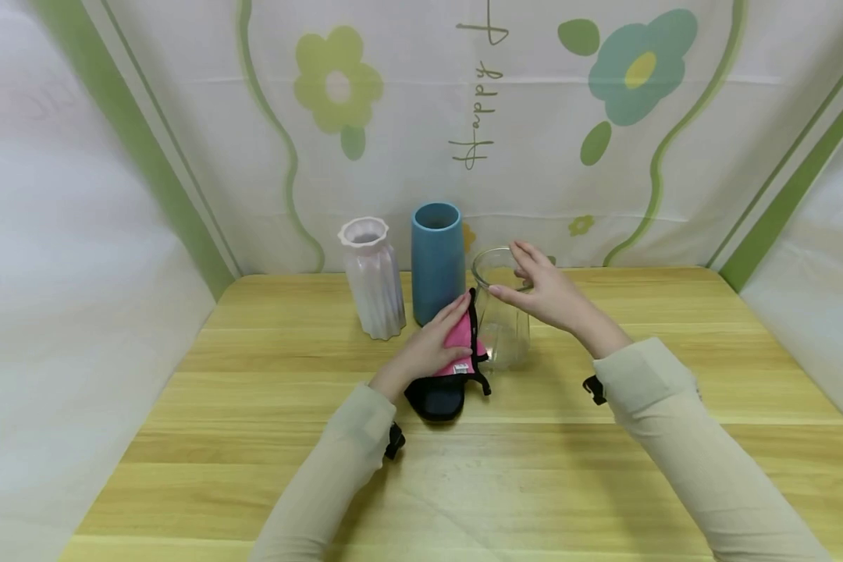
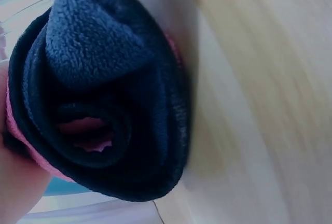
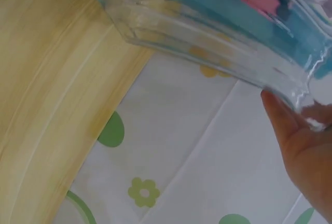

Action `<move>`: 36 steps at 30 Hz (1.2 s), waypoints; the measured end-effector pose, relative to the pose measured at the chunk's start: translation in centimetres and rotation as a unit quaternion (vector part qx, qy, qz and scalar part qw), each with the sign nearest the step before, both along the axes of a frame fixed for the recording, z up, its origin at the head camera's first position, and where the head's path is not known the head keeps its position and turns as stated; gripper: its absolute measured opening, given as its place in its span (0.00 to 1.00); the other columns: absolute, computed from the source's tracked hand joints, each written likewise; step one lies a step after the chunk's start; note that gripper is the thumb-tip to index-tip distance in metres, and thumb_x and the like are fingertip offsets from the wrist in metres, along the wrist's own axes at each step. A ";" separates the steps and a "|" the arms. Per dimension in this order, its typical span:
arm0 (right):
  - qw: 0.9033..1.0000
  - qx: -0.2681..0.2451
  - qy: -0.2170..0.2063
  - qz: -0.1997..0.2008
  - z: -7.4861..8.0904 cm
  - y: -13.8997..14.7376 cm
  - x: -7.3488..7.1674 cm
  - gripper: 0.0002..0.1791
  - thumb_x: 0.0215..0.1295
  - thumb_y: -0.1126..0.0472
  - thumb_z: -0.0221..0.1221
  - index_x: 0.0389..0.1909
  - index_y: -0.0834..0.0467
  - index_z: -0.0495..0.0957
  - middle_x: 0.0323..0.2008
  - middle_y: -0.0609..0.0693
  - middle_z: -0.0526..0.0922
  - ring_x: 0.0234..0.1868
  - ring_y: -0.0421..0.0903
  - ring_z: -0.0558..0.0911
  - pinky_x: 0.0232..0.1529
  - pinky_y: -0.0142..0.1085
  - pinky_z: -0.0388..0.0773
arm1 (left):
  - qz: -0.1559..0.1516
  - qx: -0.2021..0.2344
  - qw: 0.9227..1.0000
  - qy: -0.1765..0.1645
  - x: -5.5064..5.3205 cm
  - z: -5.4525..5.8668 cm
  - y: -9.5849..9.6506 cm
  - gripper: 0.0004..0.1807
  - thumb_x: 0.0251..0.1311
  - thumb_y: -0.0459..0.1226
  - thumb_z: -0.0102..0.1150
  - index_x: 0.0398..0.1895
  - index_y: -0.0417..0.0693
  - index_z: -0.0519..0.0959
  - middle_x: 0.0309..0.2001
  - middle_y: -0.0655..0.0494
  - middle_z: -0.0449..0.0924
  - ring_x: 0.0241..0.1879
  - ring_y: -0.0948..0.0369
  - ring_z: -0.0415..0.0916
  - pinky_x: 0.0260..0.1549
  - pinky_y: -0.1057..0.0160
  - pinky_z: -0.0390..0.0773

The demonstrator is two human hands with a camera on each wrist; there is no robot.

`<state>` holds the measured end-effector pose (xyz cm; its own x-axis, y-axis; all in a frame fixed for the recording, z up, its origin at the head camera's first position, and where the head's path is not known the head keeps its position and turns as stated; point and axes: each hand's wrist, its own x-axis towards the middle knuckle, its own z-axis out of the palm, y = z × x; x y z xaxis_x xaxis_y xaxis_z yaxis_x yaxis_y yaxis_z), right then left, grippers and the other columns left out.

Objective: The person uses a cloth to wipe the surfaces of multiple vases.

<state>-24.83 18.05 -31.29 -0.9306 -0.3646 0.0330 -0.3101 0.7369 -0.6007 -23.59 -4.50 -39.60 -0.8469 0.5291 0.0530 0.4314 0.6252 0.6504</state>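
Within left hand (image 1: 425, 351), rolled cloth (image 2: 98, 89)

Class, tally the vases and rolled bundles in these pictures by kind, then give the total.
Vases: 3 (fluted pale vase, blue vase, clear glass vase)
Rolled pink-and-black bundle: 1
Total: 4

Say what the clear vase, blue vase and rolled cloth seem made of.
Clear vase: most likely glass, glossy; it is see-through with bright highlights.
Blue vase: perhaps ceramic or plastic, nearly matte; its surface shows only soft shading.
Rolled cloth: fabric, possibly fleece; its dark face looks fuzzy.
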 end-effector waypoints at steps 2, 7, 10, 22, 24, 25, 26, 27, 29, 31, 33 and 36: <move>1.000 0.004 0.005 -0.013 0.1 -0.3 0.3 0.53 0.63 0.32 0.51 0.76 0.56 0.37 0.77 0.55 0.37 0.69 0.61 0.65 0.67 0.59 0.62 | 0.001 -0.008 1.000 -0.001 -0.1 -0.3 -0.1 0.47 0.62 0.43 0.60 0.77 0.61 0.41 0.78 0.56 0.43 0.73 0.50 0.53 0.69 0.49 0.61; 1.000 0.011 0.017 -0.021 0.3 -0.8 0.6 0.53 0.63 0.31 0.49 0.76 0.57 0.37 0.77 0.58 0.38 0.68 0.62 0.66 0.66 0.59 0.63 | 0.009 0.001 1.000 0.002 -0.1 -0.5 -0.3 0.47 0.61 0.41 0.61 0.77 0.60 0.43 0.77 0.54 0.45 0.73 0.49 0.53 0.69 0.48 0.60; 1.000 0.004 0.021 -0.019 0.3 -0.6 0.3 0.52 0.62 0.32 0.50 0.76 0.55 0.39 0.77 0.58 0.38 0.67 0.63 0.67 0.65 0.61 0.63 | 0.016 0.002 1.000 -0.002 -0.1 -0.7 -0.4 0.47 0.61 0.41 0.61 0.77 0.62 0.42 0.77 0.55 0.44 0.73 0.50 0.52 0.69 0.48 0.60; 0.998 0.027 -0.041 0.045 0.6 1.2 -0.7 0.53 0.64 0.37 0.53 0.76 0.54 0.32 0.77 0.59 0.35 0.74 0.63 0.52 0.68 0.66 0.52 | 0.035 0.071 0.997 0.010 0.2 -0.8 -0.4 0.45 0.60 0.39 0.62 0.76 0.60 0.48 0.77 0.57 0.45 0.75 0.52 0.48 0.71 0.48 0.57; 0.998 0.025 -0.048 0.045 0.6 1.2 -0.7 0.54 0.63 0.37 0.54 0.76 0.54 0.32 0.77 0.59 0.35 0.74 0.62 0.53 0.68 0.65 0.53 | 0.037 0.087 0.995 0.014 0.3 -0.7 -0.3 0.44 0.60 0.40 0.62 0.76 0.61 0.49 0.77 0.58 0.45 0.75 0.52 0.48 0.71 0.48 0.57; 0.998 0.024 -0.050 0.042 0.6 1.1 -0.6 0.54 0.63 0.37 0.54 0.76 0.54 0.31 0.77 0.58 0.34 0.74 0.62 0.53 0.68 0.65 0.54 | 0.036 0.094 0.995 0.017 0.3 -0.6 -0.2 0.44 0.60 0.40 0.62 0.76 0.61 0.49 0.77 0.58 0.45 0.75 0.53 0.48 0.71 0.48 0.56; 0.998 0.022 -0.052 0.038 0.5 1.1 -0.5 0.54 0.63 0.37 0.54 0.76 0.53 0.31 0.77 0.58 0.34 0.74 0.61 0.54 0.68 0.64 0.55 | 0.034 0.098 0.994 0.023 0.3 -0.4 -0.2 0.43 0.60 0.40 0.62 0.76 0.60 0.50 0.77 0.59 0.45 0.75 0.53 0.48 0.71 0.48 0.56; 0.998 0.022 -0.053 0.033 0.5 1.0 -0.5 0.54 0.63 0.36 0.54 0.76 0.53 0.31 0.77 0.58 0.34 0.74 0.61 0.54 0.68 0.64 0.55 | 0.030 0.100 0.994 0.031 0.3 -0.3 -0.1 0.43 0.60 0.40 0.62 0.75 0.59 0.50 0.77 0.59 0.45 0.75 0.53 0.48 0.71 0.48 0.57; 0.998 0.023 -0.051 0.021 0.5 0.8 -0.3 0.55 0.62 0.34 0.53 0.76 0.53 0.31 0.77 0.58 0.34 0.74 0.62 0.51 0.69 0.64 0.53 | 0.023 0.100 0.993 0.052 0.3 0.2 0.1 0.43 0.59 0.40 0.62 0.75 0.56 0.52 0.77 0.58 0.46 0.75 0.54 0.49 0.71 0.49 0.57; 0.999 0.025 -0.046 0.010 0.5 0.5 -0.1 0.56 0.62 0.33 0.53 0.76 0.54 0.31 0.77 0.59 0.34 0.75 0.64 0.48 0.69 0.64 0.51 | 0.020 0.096 0.993 0.068 0.4 0.8 0.3 0.42 0.59 0.39 0.63 0.75 0.52 0.53 0.77 0.57 0.47 0.75 0.54 0.49 0.71 0.49 0.58; 0.999 0.026 -0.037 0.000 0.5 0.2 0.0 0.56 0.61 0.32 0.52 0.76 0.55 0.32 0.77 0.60 0.35 0.75 0.65 0.46 0.70 0.64 0.49 | 0.022 0.090 0.993 0.073 0.4 1.2 0.4 0.42 0.58 0.39 0.64 0.74 0.50 0.54 0.77 0.56 0.48 0.75 0.55 0.49 0.71 0.50 0.58; 0.999 0.026 -0.026 -0.014 0.5 -0.1 0.2 0.56 0.62 0.33 0.53 0.76 0.57 0.33 0.77 0.60 0.36 0.75 0.65 0.45 0.70 0.63 0.49 | 0.024 0.079 0.995 0.055 0.4 1.5 0.6 0.42 0.59 0.40 0.63 0.74 0.51 0.54 0.77 0.57 0.47 0.76 0.56 0.47 0.71 0.50 0.57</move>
